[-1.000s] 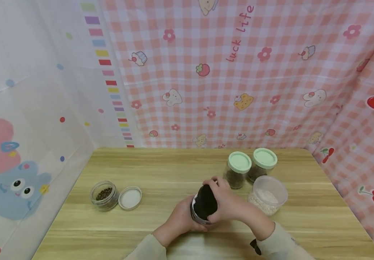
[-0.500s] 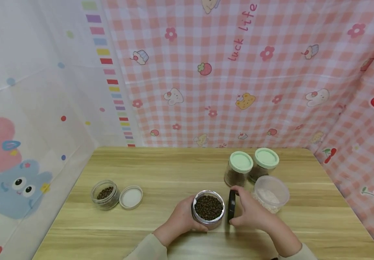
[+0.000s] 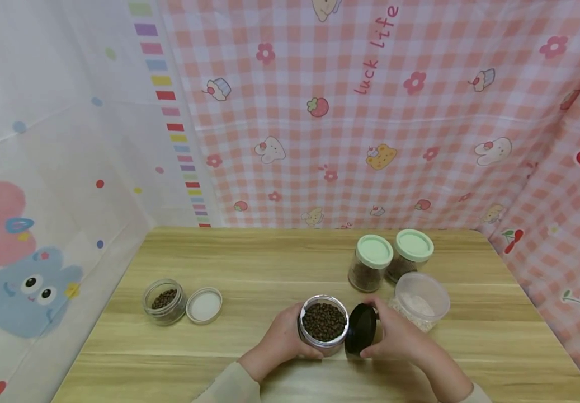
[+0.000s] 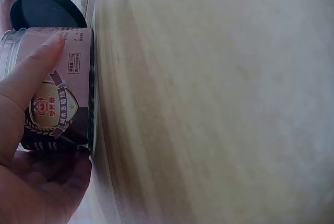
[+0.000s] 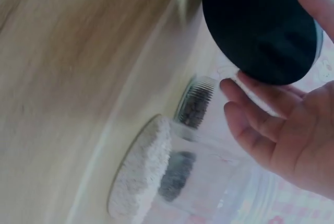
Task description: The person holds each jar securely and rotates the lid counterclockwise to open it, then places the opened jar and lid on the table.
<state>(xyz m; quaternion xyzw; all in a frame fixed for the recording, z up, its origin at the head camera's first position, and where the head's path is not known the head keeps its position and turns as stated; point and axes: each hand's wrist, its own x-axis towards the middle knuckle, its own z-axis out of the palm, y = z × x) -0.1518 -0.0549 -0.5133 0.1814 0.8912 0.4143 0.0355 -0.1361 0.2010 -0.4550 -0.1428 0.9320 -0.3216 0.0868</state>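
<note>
A clear-walled jar (image 3: 329, 350), filled near its rim with small brown pellets, stands upright on the wooden table with its top uncovered. My left hand (image 3: 281, 334) grips its left side, thumb and fingers wrapped round it. The jar's pink and black printed label (image 4: 52, 98) shows in the left wrist view. Just right of the jar, a round black lid (image 3: 361, 330) is held tilted on edge, low near the table. My right hand (image 3: 394, 333) pinches this lid by its edge between thumb and fingers; its flat face fills the top of the right wrist view.
At left stands a small glass jar (image 3: 165, 320) of brown pellets, beside a round white lid (image 3: 204, 306). Behind my right hand are two jars with mint-green lids (image 3: 374, 251) and a clear plastic tub (image 3: 433, 296) of white flakes. Patterned cloth hangs behind the table.
My right hand has lifted the black lid off the jar and moved it rightward, uncovering the pellets. The lid then tilted beside the jar. My left hand has kept its grip.
</note>
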